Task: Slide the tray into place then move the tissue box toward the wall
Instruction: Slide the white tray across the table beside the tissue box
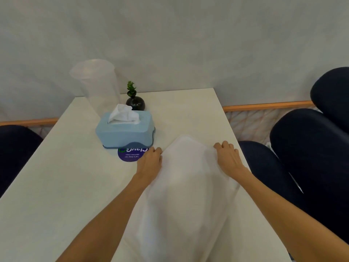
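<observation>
A white tray (186, 178) lies on the white table (66, 176), blurred, reaching from the near edge toward the middle. My left hand (150, 163) grips its left side and my right hand (229, 157) grips its right side, near the far corners. A light blue tissue box (125, 132) with a white tissue sticking out stands just beyond and left of the tray, a short way from the wall. Part of the box rests over a purple round sticker (130, 155).
A tall clear plastic cup (98, 87) stands behind the box near the wall. A small black vase with a green plant (135, 102) sits beside it. Dark blue padded seats (309, 157) flank the table on the right and left (17, 148).
</observation>
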{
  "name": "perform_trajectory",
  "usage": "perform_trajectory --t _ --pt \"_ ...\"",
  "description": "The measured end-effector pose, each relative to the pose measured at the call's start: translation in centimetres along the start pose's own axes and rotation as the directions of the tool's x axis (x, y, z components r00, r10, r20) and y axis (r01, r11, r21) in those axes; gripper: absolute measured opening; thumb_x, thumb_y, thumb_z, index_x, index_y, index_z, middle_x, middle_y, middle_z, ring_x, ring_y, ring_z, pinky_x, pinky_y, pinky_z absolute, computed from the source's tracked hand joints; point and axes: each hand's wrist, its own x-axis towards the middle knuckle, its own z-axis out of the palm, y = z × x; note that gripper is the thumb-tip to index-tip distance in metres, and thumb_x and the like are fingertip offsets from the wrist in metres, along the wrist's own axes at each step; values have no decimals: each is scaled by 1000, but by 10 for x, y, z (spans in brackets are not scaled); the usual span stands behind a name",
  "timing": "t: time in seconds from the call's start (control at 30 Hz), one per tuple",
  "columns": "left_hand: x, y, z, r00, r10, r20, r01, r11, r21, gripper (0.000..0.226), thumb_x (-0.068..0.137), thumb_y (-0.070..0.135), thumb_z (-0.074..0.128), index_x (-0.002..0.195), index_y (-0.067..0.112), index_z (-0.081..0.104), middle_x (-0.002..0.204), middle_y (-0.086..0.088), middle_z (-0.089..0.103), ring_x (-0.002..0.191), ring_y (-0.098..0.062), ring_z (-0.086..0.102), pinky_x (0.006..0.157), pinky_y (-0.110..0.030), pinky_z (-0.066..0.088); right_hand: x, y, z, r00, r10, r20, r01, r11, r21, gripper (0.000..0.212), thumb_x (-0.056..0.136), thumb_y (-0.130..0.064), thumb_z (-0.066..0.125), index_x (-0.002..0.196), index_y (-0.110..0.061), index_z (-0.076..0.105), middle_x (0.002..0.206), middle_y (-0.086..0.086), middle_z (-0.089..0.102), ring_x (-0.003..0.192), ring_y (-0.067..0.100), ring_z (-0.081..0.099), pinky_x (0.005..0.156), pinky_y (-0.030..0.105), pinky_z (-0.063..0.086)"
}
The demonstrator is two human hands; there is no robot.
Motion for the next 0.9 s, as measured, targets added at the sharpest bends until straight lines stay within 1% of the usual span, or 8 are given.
perform_trajectory --t 0.13,0.23,0.3,0.43,0.6,0.77,0.83,0.9 --pt "5 -1 -6 999 -37 3 37 999 35 25 98 21 44 115 7 57 108 -12 61 89 -28 64 72 -41 57 -1 1 -9 999 43 -1 -43 999 -4 37 92 -2 42 127 -10 49 117 12 55 104 31 53 88 41 42" --pt "-3 3 9 995 -62 77 55 994 91 25 98 21 44 115 7 55 108 -12 61 88 -29 64 70 -38 57 -21 14 5 990 108 87 -108 994 -7 38 93 -6 43 130 -12 48 119 13 55 106 32 52 89 42 42" --pt "-12 -1 11 993 -88 79 80 992 100 25 98 20 44 115 6 55 108 -13 60 89 -30 64 67 -36 53 -32 19 11 990 122 71 -125 992 30 40 94 -7 44 133 -11 46 122 15 53 107 32 51 90 41 43" --pt "-15 -4 10 986 -155 62 149 985 89 24 98 19 43 114 5 54 110 -13 60 90 -31 64 71 -40 55 -41 18 10 967 236 95 -253 935 251 39 95 -5 46 134 -2 42 124 19 46 108 31 47 88 37 49" --pt "-23 9 12 977 -207 55 205 978 44 27 98 18 42 118 4 53 114 -15 60 91 -30 64 72 -36 52 -66 18 4 919 341 198 -394 819 417 44 97 -7 48 139 1 36 131 19 49 110 33 56 92 38 51" --pt "-37 12 9 952 -297 78 305 944 -125 23 96 20 50 112 6 58 108 -14 65 86 -25 61 72 -33 49 -77 20 8 887 403 223 -461 782 419 27 96 -8 49 121 2 50 116 19 59 93 30 63 81 35 56" --pt "-48 7 6 936 -334 113 350 919 -184 21 93 21 55 108 7 59 104 -12 66 80 -21 56 69 -31 45 -78 21 12 889 400 226 -459 778 430 21 96 -7 48 114 3 55 111 19 61 84 27 61 78 35 56" --pt "-61 2 3 925 -346 159 373 908 -192 22 91 19 59 109 7 58 106 -11 65 84 -22 57 71 -30 43 -76 23 15 900 383 206 -435 780 450 17 96 -3 48 108 5 58 106 21 63 81 28 61 75 35 57"
